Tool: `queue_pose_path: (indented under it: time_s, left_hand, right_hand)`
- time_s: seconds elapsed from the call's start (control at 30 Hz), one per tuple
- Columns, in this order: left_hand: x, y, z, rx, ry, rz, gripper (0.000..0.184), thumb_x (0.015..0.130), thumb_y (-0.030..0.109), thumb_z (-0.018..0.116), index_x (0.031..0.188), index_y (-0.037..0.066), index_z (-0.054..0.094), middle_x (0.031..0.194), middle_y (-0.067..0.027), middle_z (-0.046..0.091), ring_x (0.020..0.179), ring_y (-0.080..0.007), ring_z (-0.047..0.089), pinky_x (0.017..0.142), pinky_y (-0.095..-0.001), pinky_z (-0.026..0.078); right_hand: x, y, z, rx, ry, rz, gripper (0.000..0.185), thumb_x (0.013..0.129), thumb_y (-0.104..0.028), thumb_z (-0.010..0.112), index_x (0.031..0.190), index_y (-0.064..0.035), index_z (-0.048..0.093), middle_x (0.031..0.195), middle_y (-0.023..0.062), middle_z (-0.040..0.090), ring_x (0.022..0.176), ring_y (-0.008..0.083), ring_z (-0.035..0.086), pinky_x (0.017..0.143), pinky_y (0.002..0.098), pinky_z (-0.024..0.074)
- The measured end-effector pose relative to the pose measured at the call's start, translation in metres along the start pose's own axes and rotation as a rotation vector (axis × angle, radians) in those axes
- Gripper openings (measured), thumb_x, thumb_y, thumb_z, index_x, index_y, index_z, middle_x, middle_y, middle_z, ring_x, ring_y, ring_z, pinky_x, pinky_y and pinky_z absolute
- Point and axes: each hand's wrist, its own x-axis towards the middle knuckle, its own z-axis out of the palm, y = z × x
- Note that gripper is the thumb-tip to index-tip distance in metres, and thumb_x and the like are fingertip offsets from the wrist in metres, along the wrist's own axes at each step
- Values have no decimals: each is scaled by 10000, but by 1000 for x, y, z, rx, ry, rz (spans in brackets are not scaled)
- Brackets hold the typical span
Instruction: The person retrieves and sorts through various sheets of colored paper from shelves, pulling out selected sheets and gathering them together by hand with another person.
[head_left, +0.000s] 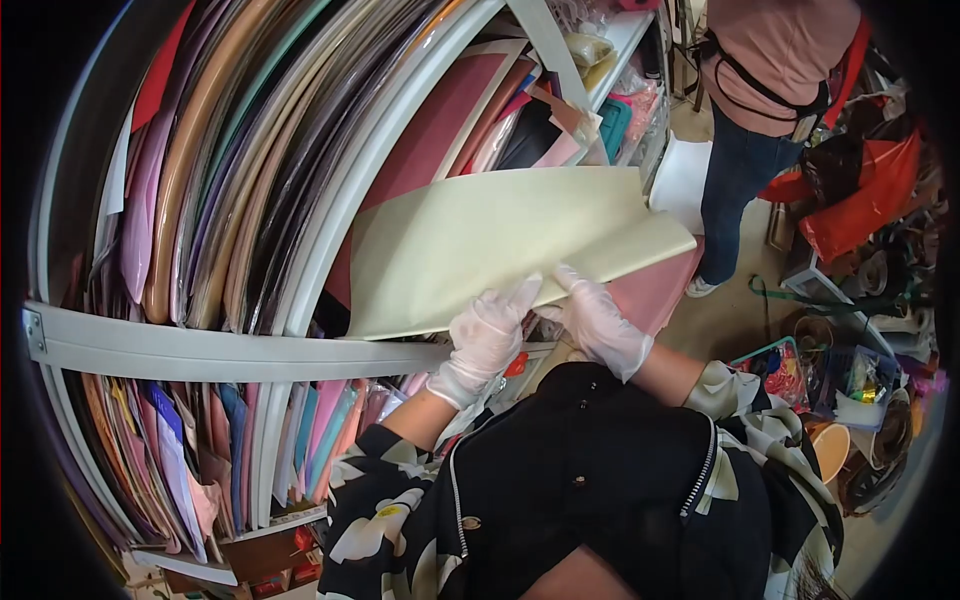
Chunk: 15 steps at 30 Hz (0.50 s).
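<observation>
A large pale yellow sheet (480, 215), perhaps wrapping paper, spreads in front of me, with its near right side curled over into a fold. My left hand (487, 338), in a thin whitish glove, is closed on the sheet's near edge. Just to its right, my right hand (603, 325), gloved alike, pinches the same edge by the fold. The two hands almost touch. Below the fold, a pink sheet (655, 290) sticks out at the right. A dark pink sheet (425, 135) stands behind the yellow one in the rack.
A white metal rack (240, 350) on the left holds many upright coloured sheets (250, 150) on two levels. Another person (755, 120) stands at the upper right. Baskets (860, 385) and red wrapping (870, 200) crowd the right side.
</observation>
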Motion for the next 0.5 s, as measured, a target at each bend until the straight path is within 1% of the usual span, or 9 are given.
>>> queue_pose_path:
  time_s: [0.07, 0.1, 0.17, 0.23, 0.3, 0.37, 0.4, 0.47, 0.5]
  left_hand:
    - [12, 1, -2, -75, -161, 30, 536, 802, 156, 635, 1327, 254, 589, 897, -124, 651, 790, -298, 654, 646, -432, 534]
    - [21, -2, -10, -203, -208, 65, 528, 813, 196, 649, 1335, 242, 584, 945, -140, 658, 850, -313, 652, 714, -432, 529]
    - [41, -18, -29, -460, -302, 132, 528, 835, 275, 675, 1350, 217, 575, 1041, -171, 673, 971, -344, 647, 850, -432, 519]
    - [65, -40, -34, -705, -280, -61, 565, 848, 396, 681, 1356, 175, 566, 1203, -180, 647, 1137, -348, 595, 1006, -411, 445]
    - [96, -55, -63, -529, -141, -271, 569, 865, 422, 653, 1356, 148, 566, 1283, -162, 619, 1199, -320, 573, 1024, -400, 444]
    - [122, -95, -43, -280, 77, -320, 530, 879, 401, 653, 1345, 159, 584, 1380, -107, 565, 1260, -271, 537, 1086, -368, 397]
    - [132, -118, -24, -199, 84, -361, 544, 884, 414, 639, 1362, 165, 565, 1411, -93, 535, 1285, -261, 512, 1103, -363, 378]
    - [148, -157, 7, -38, 102, -440, 572, 895, 438, 611, 1398, 177, 529, 1473, -67, 477, 1335, -241, 464, 1138, -351, 338]
    - [155, -162, 6, -56, 36, -477, 597, 902, 462, 584, 1419, 175, 499, 1499, -55, 440, 1362, -239, 428, 1150, -350, 323]
  right_hand:
    - [2, -2, -11, 44, 41, -10, 345, 985, -141, 502, 1313, -44, 467, 1287, 124, 533, 1170, 283, 571, 940, 531, 531]
    - [-1, -6, -18, -45, 33, -35, 345, 979, -101, 461, 1313, -17, 457, 1308, 140, 514, 1185, 296, 565, 948, 551, 525]
    - [-3, -12, -27, -52, 15, -68, 342, 988, -114, 455, 1309, 4, 464, 1289, 146, 532, 1178, 298, 571, 964, 533, 520]
    - [-7, -20, -34, -105, 0, -123, 353, 997, -124, 449, 1319, 20, 463, 1288, 154, 542, 1185, 297, 568, 991, 502, 505]
    - [-17, -29, -39, -199, -16, -202, 373, 1005, -130, 444, 1341, 31, 454, 1305, 163, 543, 1205, 292, 556, 1028, 461, 480]
    - [-15, -24, -59, -213, 5, -270, 365, 1005, -130, 464, 1333, 29, 473, 1286, 151, 563, 1188, 268, 568, 1023, 414, 480]
    - [-15, -21, -69, -220, 13, -305, 361, 1004, -130, 474, 1329, 27, 482, 1276, 145, 573, 1179, 256, 573, 1020, 391, 480]
    - [-23, -23, -83, -285, 60, -422, 366, 961, -115, 568, 1298, 16, 509, 1231, 112, 596, 1087, 216, 610, 892, 356, 529]
    - [-27, -23, -87, -316, 86, -483, 374, 940, -107, 615, 1283, 11, 522, 1208, 95, 608, 1041, 196, 628, 828, 338, 554]
